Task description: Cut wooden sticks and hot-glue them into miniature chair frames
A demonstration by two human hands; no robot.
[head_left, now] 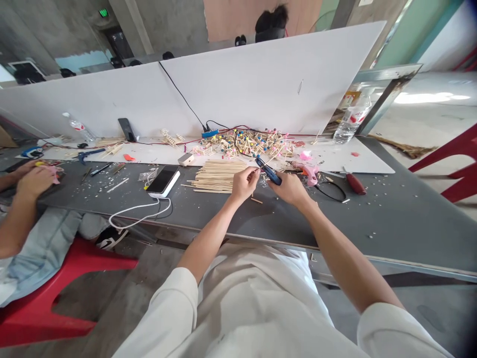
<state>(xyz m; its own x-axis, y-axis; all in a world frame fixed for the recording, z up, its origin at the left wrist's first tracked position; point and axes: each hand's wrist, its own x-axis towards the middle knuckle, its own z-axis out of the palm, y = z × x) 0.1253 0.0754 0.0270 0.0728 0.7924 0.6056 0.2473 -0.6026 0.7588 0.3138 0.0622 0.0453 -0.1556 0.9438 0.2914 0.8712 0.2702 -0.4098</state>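
Note:
My right hand is wrapped round the handles of dark blue pliers, whose head points up and left. Close to that head, my left hand is pinched on something too small to make out. Thin wooden sticks lie side by side on the grey table just left of my left hand. Behind both hands is a heap of short stick pieces with coloured balls. A pink glue gun rests to the right of my right hand.
A red-handled tool lies at the right, below a plastic bottle. Left are a phone on a white power bank with a looped cable and a small wooden block. A person's hands work at far left.

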